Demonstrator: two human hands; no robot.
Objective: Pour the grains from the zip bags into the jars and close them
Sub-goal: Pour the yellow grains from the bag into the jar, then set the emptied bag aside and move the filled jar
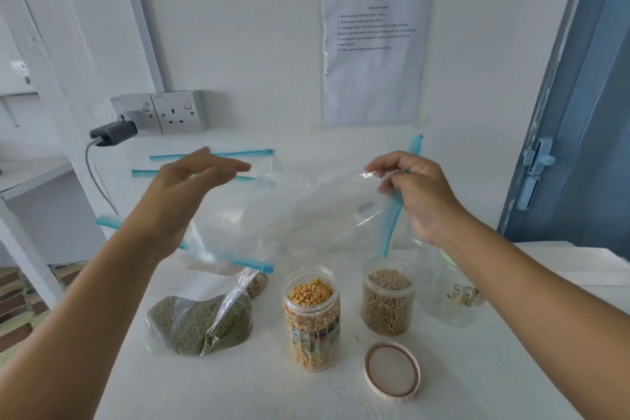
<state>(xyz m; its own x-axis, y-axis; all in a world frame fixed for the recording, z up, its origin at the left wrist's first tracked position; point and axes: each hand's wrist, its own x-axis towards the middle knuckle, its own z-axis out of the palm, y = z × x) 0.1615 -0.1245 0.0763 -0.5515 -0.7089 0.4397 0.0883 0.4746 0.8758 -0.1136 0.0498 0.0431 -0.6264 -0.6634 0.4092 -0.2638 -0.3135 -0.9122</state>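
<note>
Three jars (312,317) stand at lower centre; right hand (414,196) pinches an empty zip bag (289,211), left hand (191,187) spread.

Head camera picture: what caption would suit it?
Right hand pinches an empty zip bag above open jars of corn and brown grains.

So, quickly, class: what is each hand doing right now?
Left hand: open, fingers straight, beside the empty zip bag.
Right hand: pinching the bag's edge.
</note>
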